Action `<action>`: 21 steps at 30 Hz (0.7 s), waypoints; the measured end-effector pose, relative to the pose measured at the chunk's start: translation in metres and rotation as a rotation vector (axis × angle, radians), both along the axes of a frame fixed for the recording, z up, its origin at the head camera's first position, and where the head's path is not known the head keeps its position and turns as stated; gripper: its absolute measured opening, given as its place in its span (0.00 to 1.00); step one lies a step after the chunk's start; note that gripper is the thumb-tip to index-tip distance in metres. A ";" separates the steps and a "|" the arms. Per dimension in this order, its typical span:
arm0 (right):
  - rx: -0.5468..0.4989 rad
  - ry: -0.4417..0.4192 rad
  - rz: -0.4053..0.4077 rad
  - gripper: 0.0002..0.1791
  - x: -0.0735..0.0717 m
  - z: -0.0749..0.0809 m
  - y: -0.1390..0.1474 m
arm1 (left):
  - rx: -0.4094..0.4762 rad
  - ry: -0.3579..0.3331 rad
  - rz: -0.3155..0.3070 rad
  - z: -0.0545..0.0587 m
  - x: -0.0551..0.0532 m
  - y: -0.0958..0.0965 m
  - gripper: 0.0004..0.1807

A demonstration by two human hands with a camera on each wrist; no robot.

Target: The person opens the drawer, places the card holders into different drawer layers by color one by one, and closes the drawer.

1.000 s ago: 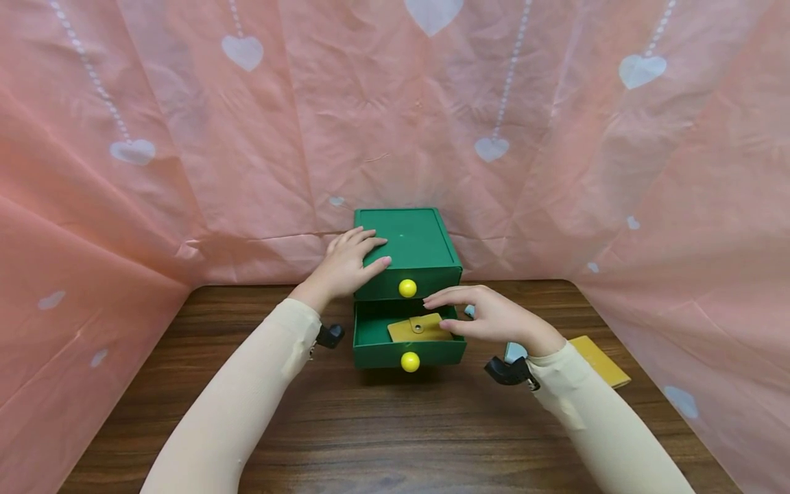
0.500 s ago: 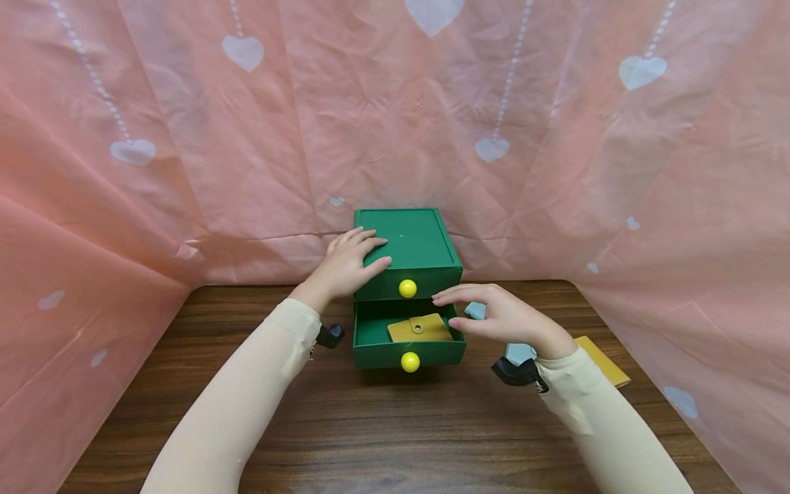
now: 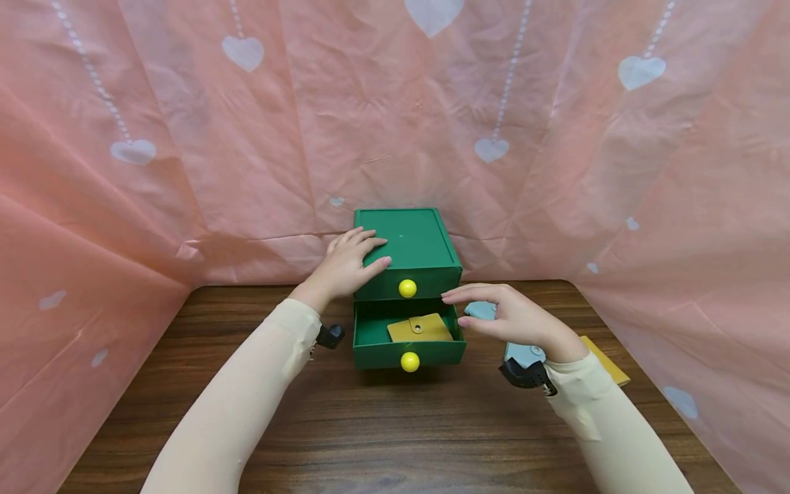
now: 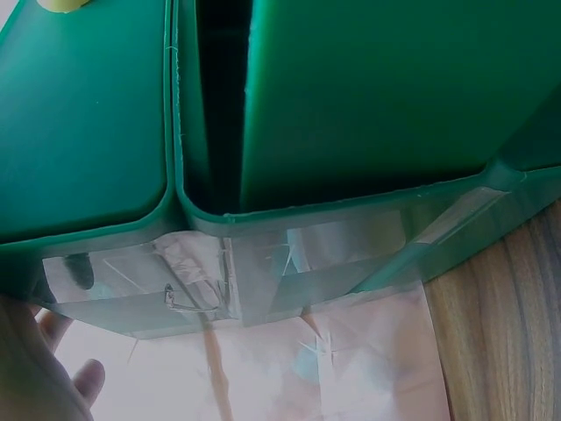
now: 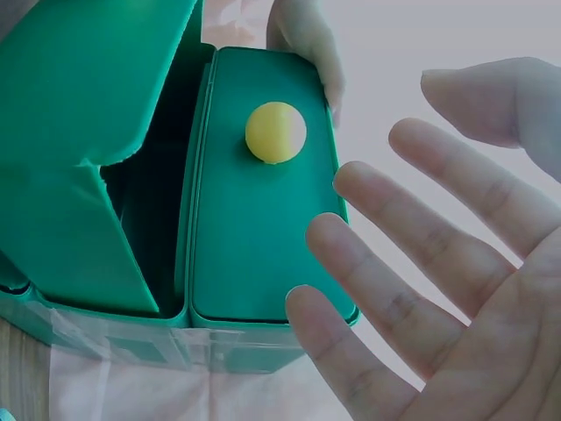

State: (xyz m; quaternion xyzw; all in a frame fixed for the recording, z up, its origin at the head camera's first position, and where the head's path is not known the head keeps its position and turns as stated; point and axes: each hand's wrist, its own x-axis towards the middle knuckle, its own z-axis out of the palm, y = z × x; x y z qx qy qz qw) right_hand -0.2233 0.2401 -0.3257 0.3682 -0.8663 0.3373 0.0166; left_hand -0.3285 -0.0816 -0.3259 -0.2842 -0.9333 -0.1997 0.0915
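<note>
A green two-drawer box (image 3: pixel 410 237) stands at the back of the table, its upper drawer pushed in. Its lower drawer (image 3: pixel 376 355) is pulled out, and inside lies a yellow wallet (image 3: pixel 416 329) with a snap strap. My left hand (image 3: pixel 348 264) rests on the box's top left edge, fingers spread over the top. In the left wrist view only part of that hand (image 4: pixel 35 377) shows beside the box. My right hand (image 3: pixel 515 315) hovers just right of the lower drawer, fingers extended and holding nothing. Its palm side (image 5: pixel 465 281) fills the right of the right wrist view.
Partly behind my right hand lie two light blue items, one (image 3: pixel 481 311) near the box and one (image 3: pixel 524 354) with a snap by the wrist. A yellow flat item (image 3: pixel 607 360) lies beyond the right forearm. Pink curtain (image 3: pixel 247 171) surrounds the wooden table (image 3: pixel 401 432).
My right hand has drifted right, away from the lower drawer, uncovering more of the light blue items. The left hand, box and yellow wallet stay as they were.
</note>
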 end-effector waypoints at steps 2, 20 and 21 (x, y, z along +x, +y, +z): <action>-0.003 -0.004 -0.006 0.20 0.001 0.000 0.001 | 0.001 0.000 -0.001 0.000 0.000 0.000 0.33; -0.065 0.060 -0.066 0.19 0.004 -0.003 0.017 | -0.003 0.013 -0.009 -0.001 -0.001 0.000 0.34; -0.068 0.062 -0.078 0.19 0.005 -0.003 0.019 | -0.002 0.014 -0.009 -0.001 -0.001 0.000 0.34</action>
